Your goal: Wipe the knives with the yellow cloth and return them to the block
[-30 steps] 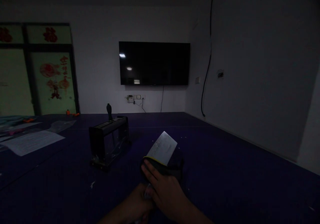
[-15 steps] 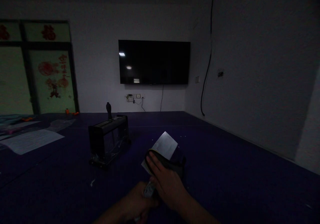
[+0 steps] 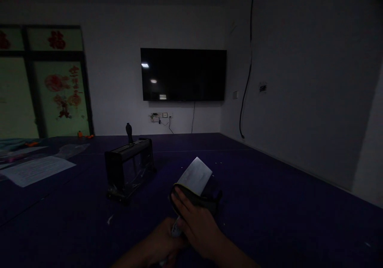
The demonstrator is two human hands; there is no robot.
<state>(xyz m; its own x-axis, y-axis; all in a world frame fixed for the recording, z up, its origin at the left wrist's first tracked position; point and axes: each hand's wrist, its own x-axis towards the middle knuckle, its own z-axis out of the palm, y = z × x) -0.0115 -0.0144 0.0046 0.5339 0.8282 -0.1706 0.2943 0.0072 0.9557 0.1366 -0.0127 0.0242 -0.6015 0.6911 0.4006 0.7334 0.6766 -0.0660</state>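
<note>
In the lower middle of the head view, a wide metal cleaver (image 3: 196,176) points away from me, its blade tilted. My left hand (image 3: 163,240) is wrapped round its pale handle (image 3: 176,229). My right hand (image 3: 199,224) lies over a dark, rounded pad (image 3: 194,198) with a thin yellowish edge, fingers together along it. The pad rests across the near part of the blade and hides it there. A dark strap-like end sticks out to the right of the pad. What lies under the right palm is hidden.
A black box-like frame (image 3: 128,150) with clear sides and an upright knob stands left on the dark purple surface (image 3: 269,220). Further left lie a paper sheet (image 3: 38,169) and clear plastic (image 3: 70,150). White scraps are scattered about. A television (image 3: 184,74) hangs on the far wall.
My right hand and the pad have slid a little down the blade toward the handle, so more of the blade shows. My left hand keeps its grip.
</note>
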